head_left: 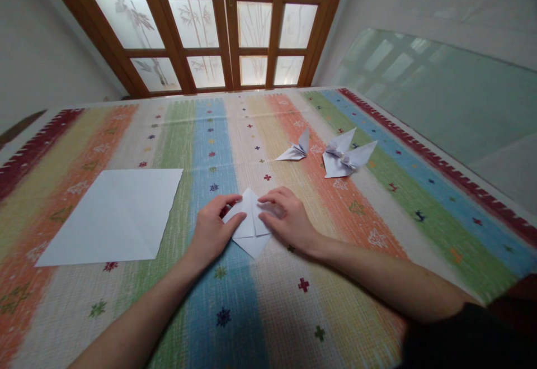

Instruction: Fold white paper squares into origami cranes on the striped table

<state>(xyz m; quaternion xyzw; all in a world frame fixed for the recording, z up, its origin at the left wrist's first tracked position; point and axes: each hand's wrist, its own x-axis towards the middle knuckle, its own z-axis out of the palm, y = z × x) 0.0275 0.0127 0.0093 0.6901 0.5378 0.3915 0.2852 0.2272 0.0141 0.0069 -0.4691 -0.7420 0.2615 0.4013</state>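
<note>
A small piece of folded white paper (253, 244) lies on the striped cloth between my hands. Two flaps meet along its middle line, with one point towards the doors and one towards me. My left hand (213, 225) grips its left edge, thumb on top and the fingers curled at the far side. From the right, my right hand (292, 219) pinches the other flap between thumb and fingers. The undersides of the paper and some fingertips are hidden.
A larger unfolded white sheet (121, 215) with one ragged edge lies to the left. Beyond my right hand sit folded paper pieces, one small (297, 148) and one larger cluster (342, 159). The striped tablecloth (176, 313) covers the table; wooden glazed doors (229, 33) stand behind.
</note>
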